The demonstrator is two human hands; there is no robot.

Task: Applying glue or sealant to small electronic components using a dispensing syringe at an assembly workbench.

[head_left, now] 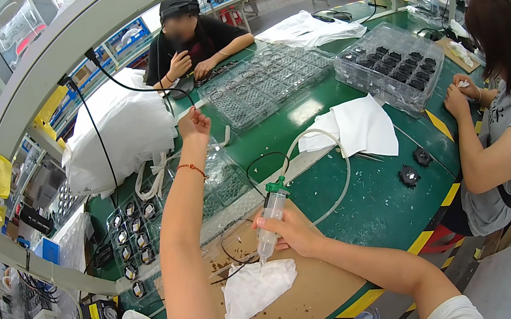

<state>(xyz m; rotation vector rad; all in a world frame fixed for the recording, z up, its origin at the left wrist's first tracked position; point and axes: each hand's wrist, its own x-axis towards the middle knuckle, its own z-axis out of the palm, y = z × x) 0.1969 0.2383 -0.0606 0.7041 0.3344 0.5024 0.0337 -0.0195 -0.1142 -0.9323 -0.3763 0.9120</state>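
My right hand (290, 227) is wrapped round a clear dispensing syringe (270, 224) with a green cap, tilted with its tip down. Just under that tip lies a crumpled white cloth (259, 290) on a brown cardboard sheet (313, 311). My left hand (195, 125) is stretched far forward over the bench, fingers pinched together. A black cable (151, 90) runs down to its fingertips; whether they grip it or something small is unclear. Below my left forearm is a clear tray (140, 234) of small round parts, partly hidden by the arm.
A pale hose (346, 175) loops from the syringe. White cloths (357, 126), two black round parts (409, 175) and clear trays (266, 81) lie on the green bench. A metal frame (29, 122) arches overhead. Co-workers sit opposite (197, 42) and at the right (503, 120).
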